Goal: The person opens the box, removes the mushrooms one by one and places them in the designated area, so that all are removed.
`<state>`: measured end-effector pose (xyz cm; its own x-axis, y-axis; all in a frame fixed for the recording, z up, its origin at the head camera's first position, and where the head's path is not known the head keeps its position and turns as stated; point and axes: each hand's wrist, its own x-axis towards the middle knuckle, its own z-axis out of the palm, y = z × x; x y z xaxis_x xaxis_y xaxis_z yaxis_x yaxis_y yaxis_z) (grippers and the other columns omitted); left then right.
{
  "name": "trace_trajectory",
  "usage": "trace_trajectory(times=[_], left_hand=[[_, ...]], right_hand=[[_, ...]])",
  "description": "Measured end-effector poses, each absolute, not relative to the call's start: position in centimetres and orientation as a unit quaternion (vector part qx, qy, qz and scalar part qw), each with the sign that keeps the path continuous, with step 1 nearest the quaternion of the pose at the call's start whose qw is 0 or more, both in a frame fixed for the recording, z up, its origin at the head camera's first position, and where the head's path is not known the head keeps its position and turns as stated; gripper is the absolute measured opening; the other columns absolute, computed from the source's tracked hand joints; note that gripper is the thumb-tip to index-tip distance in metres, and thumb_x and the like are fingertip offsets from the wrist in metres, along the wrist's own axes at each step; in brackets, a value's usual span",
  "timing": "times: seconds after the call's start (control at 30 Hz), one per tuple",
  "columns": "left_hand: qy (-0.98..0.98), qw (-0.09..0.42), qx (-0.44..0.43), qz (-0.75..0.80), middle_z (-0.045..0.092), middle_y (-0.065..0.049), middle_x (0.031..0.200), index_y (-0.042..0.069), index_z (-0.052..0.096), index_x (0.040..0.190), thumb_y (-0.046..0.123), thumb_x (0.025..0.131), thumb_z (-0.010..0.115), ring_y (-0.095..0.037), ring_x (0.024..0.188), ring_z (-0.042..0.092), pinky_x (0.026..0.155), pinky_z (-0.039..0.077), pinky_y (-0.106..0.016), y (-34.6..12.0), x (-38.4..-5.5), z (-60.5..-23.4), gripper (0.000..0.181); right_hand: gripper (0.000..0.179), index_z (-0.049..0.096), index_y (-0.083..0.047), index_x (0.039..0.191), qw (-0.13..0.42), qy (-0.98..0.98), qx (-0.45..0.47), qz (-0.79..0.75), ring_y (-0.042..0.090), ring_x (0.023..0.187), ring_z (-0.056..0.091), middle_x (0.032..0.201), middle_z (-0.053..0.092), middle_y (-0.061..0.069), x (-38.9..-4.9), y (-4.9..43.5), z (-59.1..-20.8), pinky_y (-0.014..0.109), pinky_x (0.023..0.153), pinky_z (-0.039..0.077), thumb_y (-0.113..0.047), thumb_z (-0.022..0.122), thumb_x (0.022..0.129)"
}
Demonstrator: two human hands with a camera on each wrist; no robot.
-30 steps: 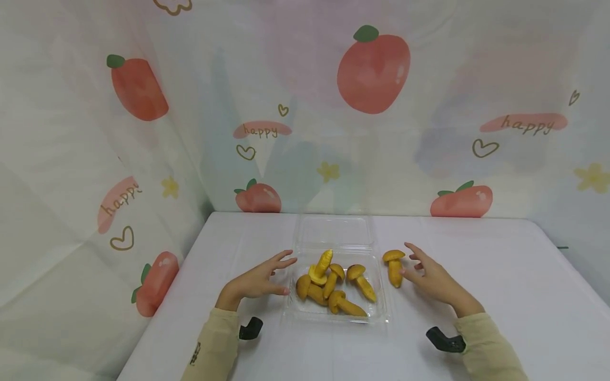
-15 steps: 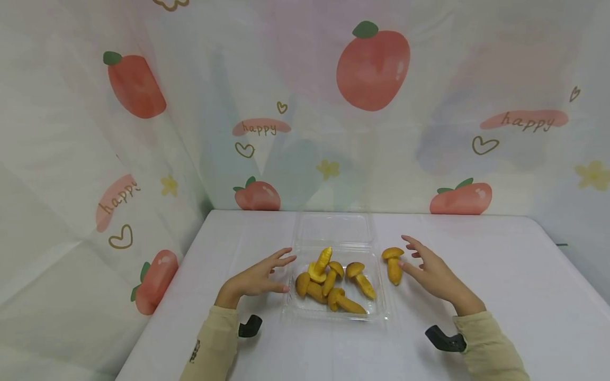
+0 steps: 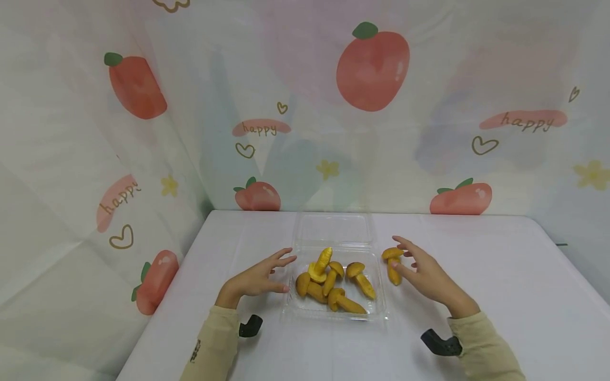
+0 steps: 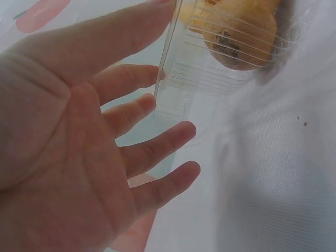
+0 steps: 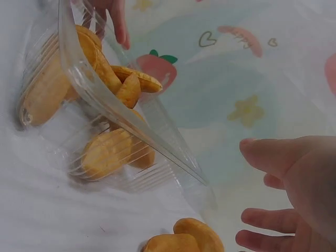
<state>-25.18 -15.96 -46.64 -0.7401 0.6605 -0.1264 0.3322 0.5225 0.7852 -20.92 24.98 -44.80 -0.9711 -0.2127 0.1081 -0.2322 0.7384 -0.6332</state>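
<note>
Fingers (image 4: pixel 160 149) spread, six mushrooms (image 3: pixel 330 283), one box (image 3: pixel 333 316)

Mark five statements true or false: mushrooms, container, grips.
1. One loose mushroom lies right of the clear clamshell container. True.
2. The left grip and right grip are on opposite sides of the container. True.
3. The right grip holds the loose mushroom. False: it holds nothing; the right wrist view shows a gap.
4. The container is closed. False: its lid lies open behind.
5. Five mushrooms lie inside the container. True.
</note>
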Motion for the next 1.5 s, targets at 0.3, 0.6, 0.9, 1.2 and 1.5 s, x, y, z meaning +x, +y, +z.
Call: trace_trajectory(times=[0.3, 0.6, 0.9, 1.2, 1.5], left_hand=[[0.845, 0.212, 0.294, 0.392, 0.009, -0.017, 0.171, 0.005, 0.031, 0.158, 0.015, 0.093, 0.073, -0.042, 0.155, 0.021, 0.118, 0.032, -0.064, -15.9, -25.3, -46.7, 0.078], [0.844, 0.213, 0.291, 0.397, 0.009, -0.016, 0.171, 0.006, 0.032, 0.158, 0.016, 0.093, 0.073, -0.042, 0.155, 0.020, 0.118, 0.031, -0.065, -16.0, -25.4, -46.9, 0.077], [0.848, 0.214, 0.287, 0.391, 0.010, -0.014, 0.171, 0.007, 0.032, 0.159, 0.017, 0.093, 0.073, -0.042, 0.155, 0.020, 0.119, 0.031, -0.065, -15.9, -25.4, -46.8, 0.078], [0.849, 0.214, 0.288, 0.389, 0.009, -0.015, 0.171, 0.006, 0.032, 0.158, 0.017, 0.094, 0.073, -0.041, 0.155, 0.020, 0.119, 0.031, -0.065, -15.9, -25.2, -46.8, 0.077], [0.852, 0.210, 0.286, 0.386, 0.010, -0.016, 0.171, 0.007, 0.033, 0.158, 0.016, 0.093, 0.073, -0.041, 0.155, 0.021, 0.118, 0.031, -0.065, -15.8, -25.3, -46.8, 0.077]], right_hand=[[0.063, 0.037, -0.006, 0.153, 0.018, -0.927, 0.130, 0.351, 0.043, 0.124, 0.055, 0.139, 0.055, 0.026, -20.8, 23.8, -45.1, 0.061, 0.099, 0.052, -0.024, 0.065, 0.099], [0.058, 0.043, -0.005, 0.150, 0.042, -0.914, 0.166, 0.367, 0.046, 0.125, 0.055, 0.138, 0.057, 0.027, -20.5, 22.4, -45.9, 0.065, 0.103, 0.047, -0.024, 0.065, 0.099], [0.054, 0.050, -0.002, 0.145, 0.072, -0.906, 0.197, 0.367, 0.046, 0.128, 0.050, 0.139, 0.056, 0.024, -20.4, 21.1, -47.2, 0.069, 0.105, 0.041, -0.015, 0.069, 0.096], [0.054, 0.052, -0.004, 0.144, 0.048, -0.910, 0.196, 0.361, 0.047, 0.134, 0.047, 0.143, 0.056, 0.020, -20.3, 20.1, -48.0, 0.071, 0.108, 0.038, -0.020, 0.069, 0.096], [0.053, 0.056, -0.004, 0.141, 0.059, -0.929, 0.215, 0.295, 0.044, 0.131, 0.053, 0.138, 0.062, 0.019, -20.6, 19.1, -48.2, 0.065, 0.108, 0.042, -0.020, 0.072, 0.093]])
